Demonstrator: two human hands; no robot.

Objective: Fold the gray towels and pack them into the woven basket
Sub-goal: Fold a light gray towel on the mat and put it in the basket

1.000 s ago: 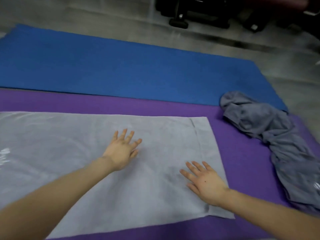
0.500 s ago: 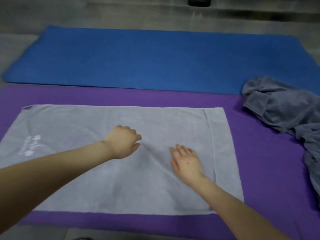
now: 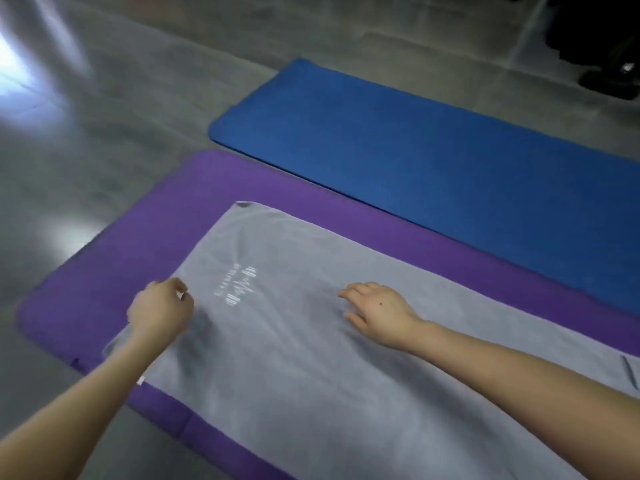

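Note:
A light gray towel (image 3: pixel 311 358) with a white logo lies spread flat on the purple mat (image 3: pixel 114 271). My left hand (image 3: pixel 161 311) is over the towel's left end, beside the logo, with its fingers curled in and nothing visibly held. My right hand (image 3: pixel 377 310) rests on the middle of the towel, palm down, fingers relaxed and slightly bent. The woven basket is not in view.
A blue mat (image 3: pixel 433 150) lies beyond the purple one, parallel to it. Gray floor (image 3: pixel 104 116) surrounds the mats on the left and at the back. A dark object (image 3: pixel 609 46) stands at the far right corner.
The view has swung left, so the crumpled gray towel is out of sight. Both hands have slid left along the flat towel, and the left one now sits by the logo end.

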